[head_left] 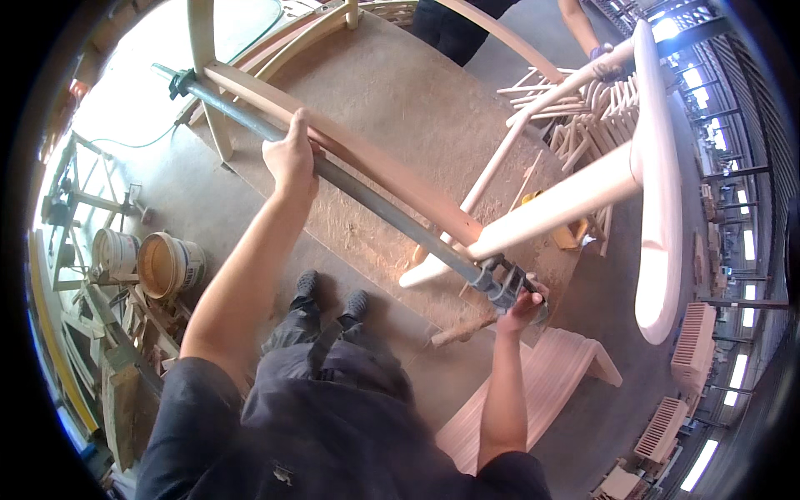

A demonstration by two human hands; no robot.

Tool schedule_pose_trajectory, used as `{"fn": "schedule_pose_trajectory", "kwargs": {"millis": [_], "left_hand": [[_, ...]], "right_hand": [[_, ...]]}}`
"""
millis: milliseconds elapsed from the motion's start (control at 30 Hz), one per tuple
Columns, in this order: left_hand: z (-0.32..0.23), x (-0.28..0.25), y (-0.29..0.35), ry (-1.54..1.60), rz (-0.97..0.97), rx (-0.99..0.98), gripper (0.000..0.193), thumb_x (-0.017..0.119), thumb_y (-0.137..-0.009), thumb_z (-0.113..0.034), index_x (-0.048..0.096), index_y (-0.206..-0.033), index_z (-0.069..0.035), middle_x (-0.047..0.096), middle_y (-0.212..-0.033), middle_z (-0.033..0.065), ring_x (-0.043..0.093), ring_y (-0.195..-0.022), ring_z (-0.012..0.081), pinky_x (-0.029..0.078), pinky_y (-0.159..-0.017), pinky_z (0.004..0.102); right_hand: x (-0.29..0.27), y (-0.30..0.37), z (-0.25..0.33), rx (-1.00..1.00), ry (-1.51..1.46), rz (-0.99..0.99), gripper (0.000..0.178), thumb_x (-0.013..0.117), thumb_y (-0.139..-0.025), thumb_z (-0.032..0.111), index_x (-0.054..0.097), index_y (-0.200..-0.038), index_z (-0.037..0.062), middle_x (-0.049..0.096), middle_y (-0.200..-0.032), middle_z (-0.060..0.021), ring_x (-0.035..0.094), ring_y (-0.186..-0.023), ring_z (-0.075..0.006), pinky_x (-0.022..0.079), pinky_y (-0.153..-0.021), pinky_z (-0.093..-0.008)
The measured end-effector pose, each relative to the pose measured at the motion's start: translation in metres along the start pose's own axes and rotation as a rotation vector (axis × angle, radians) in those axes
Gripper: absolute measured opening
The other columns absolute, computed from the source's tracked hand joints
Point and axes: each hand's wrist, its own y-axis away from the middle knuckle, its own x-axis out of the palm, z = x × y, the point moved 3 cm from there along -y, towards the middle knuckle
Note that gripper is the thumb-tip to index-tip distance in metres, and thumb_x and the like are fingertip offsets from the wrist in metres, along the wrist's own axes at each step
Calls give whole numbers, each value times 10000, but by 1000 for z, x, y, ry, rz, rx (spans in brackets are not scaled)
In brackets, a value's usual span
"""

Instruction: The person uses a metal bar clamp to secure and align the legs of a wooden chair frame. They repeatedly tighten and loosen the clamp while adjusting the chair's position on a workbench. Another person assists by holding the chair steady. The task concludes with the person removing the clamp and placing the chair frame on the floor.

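A long grey pipe clamp (375,204) lies along the wooden rail (392,187) of a pale chair frame. My left hand (292,158) is wrapped round the clamp's pipe, its thumb up against the rail. At the clamp's screw end, my right hand (523,308) closes round the handle beside the metal head (500,283). The clamp's far jaw (181,83) sits near an upright leg (202,37) of the frame. A thick leg (567,192) and a broad rounded armrest (658,200) rise on the right side.
The frame stands on a worn, dusty workbench (375,83). Across it, another person's gloved hand (602,52) touches the frame. A yellow tool (567,235) and a short wooden stick (462,331) lie on the bench. Buckets (171,265) stand at left; stacked wooden slats (492,400) lie at lower right.
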Motion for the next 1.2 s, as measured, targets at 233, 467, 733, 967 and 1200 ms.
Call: {"fn": "schedule_pose_trajectory", "kwargs": {"millis": [233, 467, 733, 967, 1200], "left_hand": [[4, -3, -1, 106, 28, 39, 277, 784, -908, -208, 559, -926, -46, 588, -696, 20, 567, -522, 126, 482, -473, 289], [0, 0, -2, 92, 42, 48, 288, 787, -913, -205, 554, -870, -41, 586, -670, 34, 567, -495, 136, 473, -448, 300], [2, -3, -7, 34, 90, 23, 272, 773, -918, -197, 599, -960, 8, 638, -781, 74, 619, -575, 164, 497, -479, 302], [5, -6, -10, 29, 123, -5, 285, 784, -903, -220, 637, -944, 21, 627, -762, 80, 596, -584, 183, 499, -509, 342], [-1, -4, -10, -57, 63, -85, 320, 785, -906, -256, 647, -960, 27, 619, -767, 78, 586, -598, 190, 495, -536, 355]], "right_hand": [[-19, -10, 77, 914, 129, 277, 589, 338, -1027, 684, 454, -818, 145, 494, -717, 23, 533, -610, -130, 396, -498, -297], [-32, -2, 50, 760, -158, 198, 455, 460, -1045, 583, 537, -977, 140, 566, -869, 4, 567, -811, -130, 468, -732, -317], [-20, 79, 42, 1285, -1232, -353, 601, 434, -1061, 527, 517, -1315, -11, 609, -1314, -180, 586, -1227, -330, 455, -1089, -492], [-12, 53, 33, 1047, -1817, -482, 517, 358, -1109, 349, 473, -1365, -85, 538, -1414, -266, 547, -1303, -376, 463, -1120, -510], [-4, 26, 41, 1077, -2092, -701, 492, 323, -1111, 289, 470, -1393, -86, 524, -1427, -283, 484, -1368, -396, 350, -1185, -577]]}}
